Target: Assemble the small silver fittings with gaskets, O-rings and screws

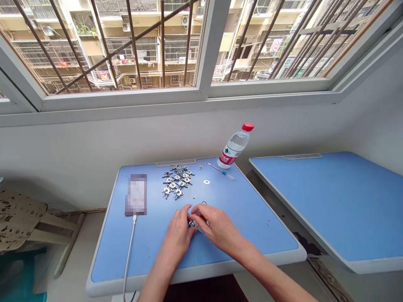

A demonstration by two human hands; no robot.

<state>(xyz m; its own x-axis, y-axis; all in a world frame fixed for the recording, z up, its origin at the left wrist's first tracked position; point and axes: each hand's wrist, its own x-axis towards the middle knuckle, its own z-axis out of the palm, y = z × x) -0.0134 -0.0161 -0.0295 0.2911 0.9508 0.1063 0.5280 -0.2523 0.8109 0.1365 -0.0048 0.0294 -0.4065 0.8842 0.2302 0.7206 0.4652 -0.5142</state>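
Here we are at the near edge of the blue laminate surface (pixel 245 235) with its pale grey rim, and both hands are working close together. The left hand (pixel 178 235) and the right hand (pixel 217 226) are curled into a narrow pinch around a small silvery metal fitting (pixel 194 225), with the fingers (pixel 201 214) half hiding it. It sits right between them, just above the rim, and the right hand comes over the top a touch more. Its long axis is hard to call, though the visible part slants roughly from 10 to 4 o'clock. At 11 o'clock from the hands lies a heap of matching silvery winged metal fittings (pixel 178 181). At 1 o'clock, a blue-handled small screwdriver (pixel 222 172) rests just beside a clear plastic water bottle (pixel 235 146) with a red cap. At 10 o'clock, there's a blurred-out phone (pixel 136 194) on a white cable (pixel 129 251).
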